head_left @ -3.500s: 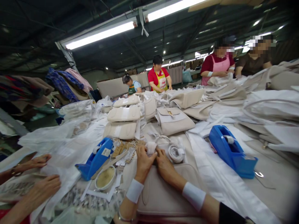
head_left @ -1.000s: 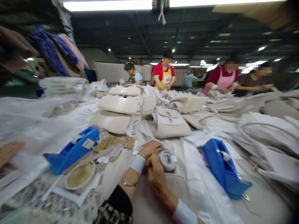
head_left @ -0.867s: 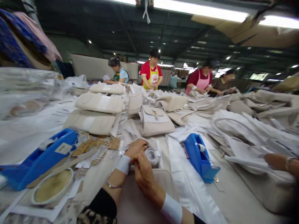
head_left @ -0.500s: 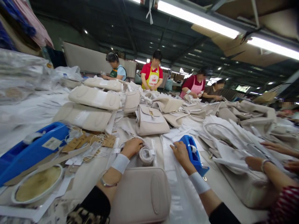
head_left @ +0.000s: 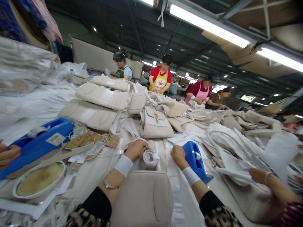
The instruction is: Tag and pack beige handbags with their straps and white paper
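Note:
A beige handbag (head_left: 142, 198) lies flat in front of me, an oval loop stitched on its face. Beyond its top edge, my left hand (head_left: 136, 150) curls over a pale bag strap (head_left: 145, 142). Beside that hand rests a rolled strap (head_left: 150, 158) with a white wrap round it. My right hand (head_left: 178, 155) is closed just left of a blue tape dispenser (head_left: 195, 160); whatever is in its fingers is hidden. Both wrists carry pale bands.
At left are another blue tape dispenser (head_left: 49, 135) with a person's hand (head_left: 9, 156) at it, brown tags (head_left: 80, 140) and a round dish (head_left: 40, 179). Stacked bags (head_left: 101, 96) and an upright bag (head_left: 156, 123) stand ahead. A co-worker's hand (head_left: 259, 176) works at right.
My right hand has drawn slightly left from the dispenser, its fingers now curled in. My left hand stays by the straps. Another person's hand has appeared at the left dispenser.

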The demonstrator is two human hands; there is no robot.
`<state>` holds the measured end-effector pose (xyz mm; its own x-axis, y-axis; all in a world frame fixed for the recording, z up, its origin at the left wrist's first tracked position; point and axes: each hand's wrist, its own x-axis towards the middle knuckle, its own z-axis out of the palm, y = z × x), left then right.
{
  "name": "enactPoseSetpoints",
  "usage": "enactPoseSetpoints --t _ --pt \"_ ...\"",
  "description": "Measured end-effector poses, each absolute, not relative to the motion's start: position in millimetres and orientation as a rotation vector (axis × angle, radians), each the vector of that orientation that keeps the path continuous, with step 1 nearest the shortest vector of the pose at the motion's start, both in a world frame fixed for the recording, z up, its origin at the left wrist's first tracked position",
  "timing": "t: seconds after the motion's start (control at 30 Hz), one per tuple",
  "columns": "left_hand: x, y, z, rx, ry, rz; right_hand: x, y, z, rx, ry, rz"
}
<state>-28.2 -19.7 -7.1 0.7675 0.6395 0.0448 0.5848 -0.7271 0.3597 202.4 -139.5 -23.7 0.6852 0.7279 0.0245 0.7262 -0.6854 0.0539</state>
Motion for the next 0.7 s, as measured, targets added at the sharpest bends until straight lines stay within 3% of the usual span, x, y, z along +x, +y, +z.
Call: enactPoseSetpoints --t 0.33,0.7 --pt "-29.3 -20.0 -7.6 2.604 0.953 0.274 240.8 -137.7 -9.9 3.047 1.272 -0.305" --pt "-31.8 -19.4 -10.2 2.526 0.988 0.424 214.3 -168.0 9.8 2.882 1.307 0.130"
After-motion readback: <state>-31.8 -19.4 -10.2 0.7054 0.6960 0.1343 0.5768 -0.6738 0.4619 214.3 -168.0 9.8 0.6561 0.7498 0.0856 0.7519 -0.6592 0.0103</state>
